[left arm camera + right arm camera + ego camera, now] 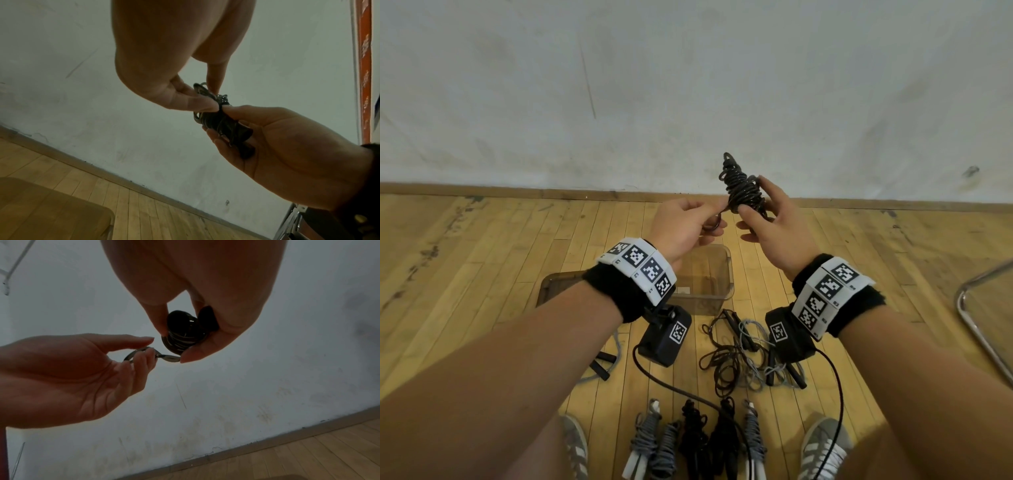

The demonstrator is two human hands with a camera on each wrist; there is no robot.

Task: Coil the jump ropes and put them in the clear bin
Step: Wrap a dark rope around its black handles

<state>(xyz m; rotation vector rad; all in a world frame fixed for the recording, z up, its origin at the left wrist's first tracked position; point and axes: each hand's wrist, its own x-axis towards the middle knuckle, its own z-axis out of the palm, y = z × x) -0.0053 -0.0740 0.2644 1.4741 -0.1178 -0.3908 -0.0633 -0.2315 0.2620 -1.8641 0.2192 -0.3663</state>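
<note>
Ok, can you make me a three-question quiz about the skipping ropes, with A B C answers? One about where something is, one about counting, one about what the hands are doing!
1. Where is the clear bin?
A. On the wooden floor, below the hands
B. Hanging on the wall
C. On a chair

2. How many wrapped rope bundles lie in a row between the shoes?
A. One
B. Five
C. Ten

3. What is the right hand doing?
A. Lying flat on the floor
B. Gripping the black coiled rope
C. Hanging loose with nothing in it

Answers:
1 A: the bin stands on the floorboards under the raised wrists.
2 B: five bundles show side by side near the bottom of the head view.
3 B: its fingers curl round the coil, while the left hand pinches the loose end.
</note>
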